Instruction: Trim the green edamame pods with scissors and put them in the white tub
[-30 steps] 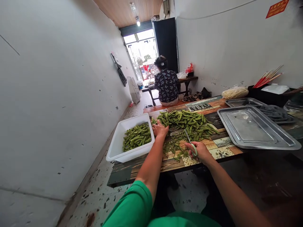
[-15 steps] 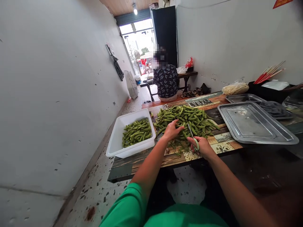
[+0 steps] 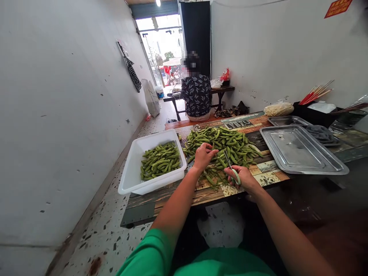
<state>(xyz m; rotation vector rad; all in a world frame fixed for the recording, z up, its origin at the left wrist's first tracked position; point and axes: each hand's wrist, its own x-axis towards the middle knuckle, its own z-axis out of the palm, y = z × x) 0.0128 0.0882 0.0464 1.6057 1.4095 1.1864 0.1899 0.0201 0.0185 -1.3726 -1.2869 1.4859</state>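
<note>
A heap of green edamame pods (image 3: 227,142) lies on the patchwork-patterned table (image 3: 172,197). At the heap's near left edge is my left hand (image 3: 202,157), its fingers curled in and closed; whatever is between the fingertips is too small to make out. My right hand (image 3: 243,177) grips scissors (image 3: 236,176) with pale green handles. Their blades are apart and point up and away, over the near side of the pods. Several loose pods and trimmings (image 3: 212,178) lie between my hands. More pods fill part of a white plastic tub (image 3: 130,168) to the left.
On the right lies a metal tray (image 3: 304,151), with another tray and dark grey cloth (image 3: 320,133) behind it. A bag of skewers (image 3: 278,109) and a black box (image 3: 309,115) stand at the back. Beyond the table sits a person (image 3: 196,96), back turned.
The view has shifted slightly, moving most things left in the picture. My left hand has drawn its fingers together. The scissors' blades look further apart and are farther from my left hand.
</note>
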